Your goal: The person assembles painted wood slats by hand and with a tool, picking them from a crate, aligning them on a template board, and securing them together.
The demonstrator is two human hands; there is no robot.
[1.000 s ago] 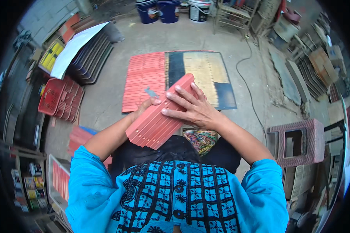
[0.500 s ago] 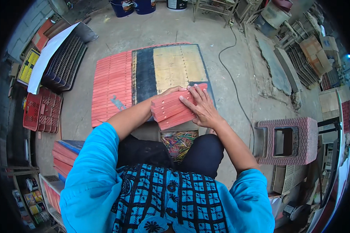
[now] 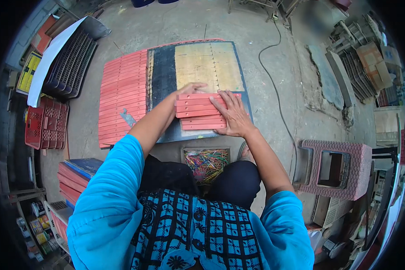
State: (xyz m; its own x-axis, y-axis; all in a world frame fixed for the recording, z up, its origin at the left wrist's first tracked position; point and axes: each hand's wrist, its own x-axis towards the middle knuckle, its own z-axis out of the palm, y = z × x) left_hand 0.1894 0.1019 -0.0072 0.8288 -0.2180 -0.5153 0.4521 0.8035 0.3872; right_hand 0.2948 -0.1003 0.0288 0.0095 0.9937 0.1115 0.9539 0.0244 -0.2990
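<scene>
A right hand (image 3: pixel 233 116) clasps the three-o'clock end of red slats (image 3: pixel 196 108) at a board's (image 3: pixel 162 67) four o'clock; the partly hidden left hand's (image 3: pixel 190 88) grip cannot be told. Likely stiff, light, slip-prone, they suit holding at both ends.

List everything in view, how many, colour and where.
stacked strips: several, red, centre
board: one, dark with yellowish panel, ahead
laid strips: many, red, board's left
flat piece: one, grey, on laid strips
sticks: many, multicoloured, in box below board
stool: one, pinkish, right
sheet: one, white, upper left
cable: one, dark, right floor
buckets: two, dark blue, top edge
edge clutter: uncountable, mixed, both sides
left hand: one, near stacked strips
right hand: one, on stacked strips
sleeves: two, blue, lower edge
</scene>
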